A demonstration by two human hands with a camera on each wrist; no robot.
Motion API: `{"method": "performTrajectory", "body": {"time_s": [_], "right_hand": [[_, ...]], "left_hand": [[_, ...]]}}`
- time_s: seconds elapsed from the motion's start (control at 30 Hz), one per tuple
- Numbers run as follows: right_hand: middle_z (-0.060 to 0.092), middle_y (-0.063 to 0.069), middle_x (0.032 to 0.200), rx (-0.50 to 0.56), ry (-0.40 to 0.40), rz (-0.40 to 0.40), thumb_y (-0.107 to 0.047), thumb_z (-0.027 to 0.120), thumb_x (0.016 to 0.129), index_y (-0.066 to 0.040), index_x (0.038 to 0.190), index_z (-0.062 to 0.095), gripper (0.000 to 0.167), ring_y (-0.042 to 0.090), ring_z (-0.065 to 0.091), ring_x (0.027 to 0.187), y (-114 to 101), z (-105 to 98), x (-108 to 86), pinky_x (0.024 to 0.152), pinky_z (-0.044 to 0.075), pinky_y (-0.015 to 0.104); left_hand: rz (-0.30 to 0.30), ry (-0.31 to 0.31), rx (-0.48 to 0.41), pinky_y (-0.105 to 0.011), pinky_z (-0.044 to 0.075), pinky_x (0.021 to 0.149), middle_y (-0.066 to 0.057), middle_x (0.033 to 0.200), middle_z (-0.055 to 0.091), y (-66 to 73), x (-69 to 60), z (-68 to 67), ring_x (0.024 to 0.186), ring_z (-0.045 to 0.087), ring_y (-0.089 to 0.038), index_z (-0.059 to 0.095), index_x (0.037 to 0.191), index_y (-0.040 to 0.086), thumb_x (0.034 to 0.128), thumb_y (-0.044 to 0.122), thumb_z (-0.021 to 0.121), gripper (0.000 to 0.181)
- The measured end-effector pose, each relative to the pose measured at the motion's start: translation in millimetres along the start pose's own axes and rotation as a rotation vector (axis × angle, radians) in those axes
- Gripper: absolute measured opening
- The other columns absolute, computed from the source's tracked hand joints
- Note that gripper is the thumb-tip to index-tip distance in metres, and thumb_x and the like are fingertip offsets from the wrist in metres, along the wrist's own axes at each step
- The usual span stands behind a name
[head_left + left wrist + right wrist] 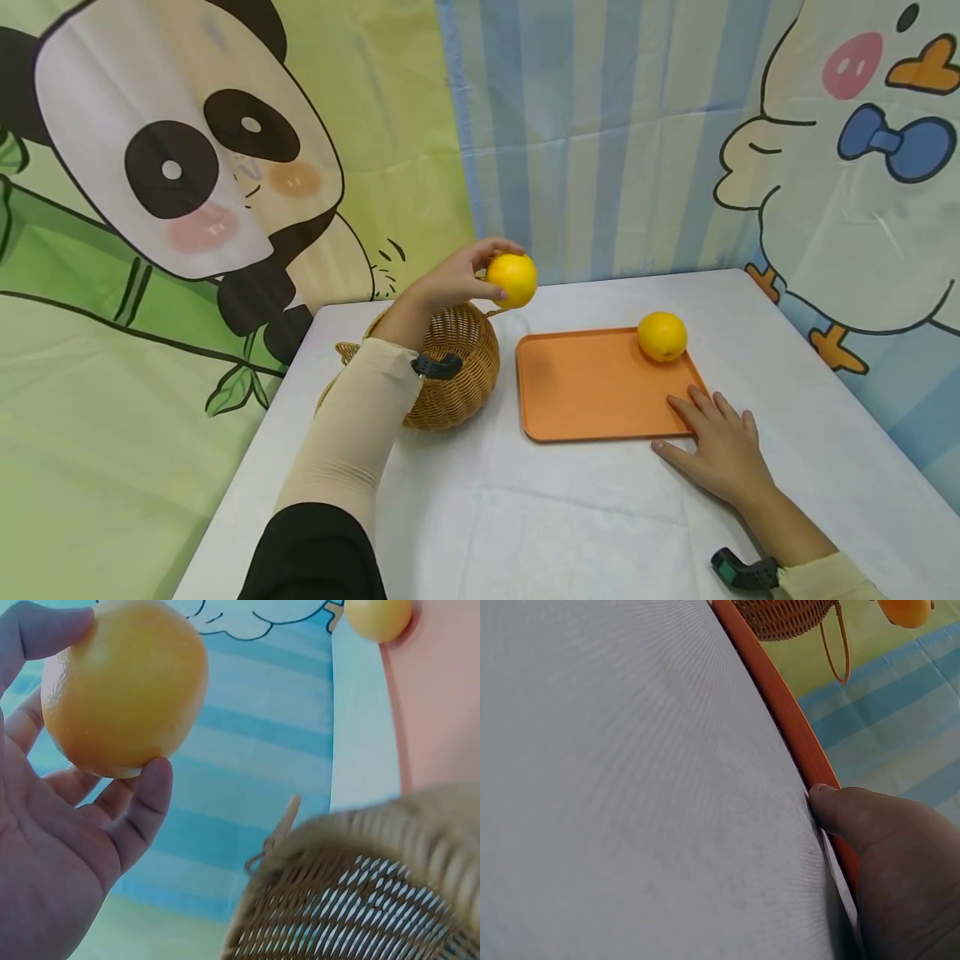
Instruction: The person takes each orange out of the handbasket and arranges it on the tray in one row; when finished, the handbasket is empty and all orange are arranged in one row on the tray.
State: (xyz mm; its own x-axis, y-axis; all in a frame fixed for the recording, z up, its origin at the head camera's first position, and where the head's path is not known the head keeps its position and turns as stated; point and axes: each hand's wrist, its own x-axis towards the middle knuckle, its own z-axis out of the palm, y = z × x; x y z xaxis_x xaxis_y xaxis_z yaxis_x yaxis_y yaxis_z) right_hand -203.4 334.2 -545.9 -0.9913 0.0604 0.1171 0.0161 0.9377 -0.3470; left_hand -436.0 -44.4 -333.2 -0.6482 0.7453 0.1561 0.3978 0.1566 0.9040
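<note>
Above the back of the wicker basket (457, 375), my left hand (461, 279) holds a round yellow fruit (513, 281). In the left wrist view, the thumb and fingertips grip that fruit (127, 686) at its sides, clear of the basket rim (292, 847). My right hand (720, 450) rests at the near right corner of the orange tray (592, 383), its fingers spread and fairly straight. The right wrist view has its thumb (855, 814) touching the tray's rim (787, 712); the other fingers are hidden there. A second yellow fruit (662, 336) sits in the tray's far right corner.
The basket stands left of the tray on a white-covered table (562, 517); my left forearm hides part of it. Its thin handle (840, 645) shows in the right wrist view. Printed curtains (600, 142) hang behind the table and along its sides.
</note>
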Motion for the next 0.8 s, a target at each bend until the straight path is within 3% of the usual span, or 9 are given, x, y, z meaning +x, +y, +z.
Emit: {"method": "performTrajectory", "body": {"time_s": [0.4, 0.8], "right_hand": [[0.034, 0.036, 0.163, 0.004, 0.013, -0.017, -0.074, 0.071, 0.088, -0.004, 0.154, 0.052, 0.098, 0.066, 0.021, 0.147, 2.4, 1.4, 0.0, 0.11, 0.002, 0.088], [0.034, 0.035, 0.164, 0.016, 0.008, -0.019, -0.075, 0.069, 0.089, -0.004, 0.154, 0.052, 0.098, 0.065, 0.02, 0.148, 2.1, -0.1, -1.0, 0.111, 0.001, 0.087]], "left_hand": [[-0.006, 0.126, -0.042, -0.038, 0.057, 0.087, -0.012, 0.137, 0.058, -0.8, 17.2, 29.4, 0.113, 0.057, -0.03, 0.059, 0.149, 0.01, 0.0848, 0.007, 0.075, 0.067], [0.011, 0.145, -0.077, -0.039, 0.054, 0.088, -0.01, 0.14, 0.058, -4.3, 28.3, 57.4, 0.112, 0.057, -0.03, 0.064, 0.144, 0.013, 0.0838, 0.008, 0.074, 0.061]]}}
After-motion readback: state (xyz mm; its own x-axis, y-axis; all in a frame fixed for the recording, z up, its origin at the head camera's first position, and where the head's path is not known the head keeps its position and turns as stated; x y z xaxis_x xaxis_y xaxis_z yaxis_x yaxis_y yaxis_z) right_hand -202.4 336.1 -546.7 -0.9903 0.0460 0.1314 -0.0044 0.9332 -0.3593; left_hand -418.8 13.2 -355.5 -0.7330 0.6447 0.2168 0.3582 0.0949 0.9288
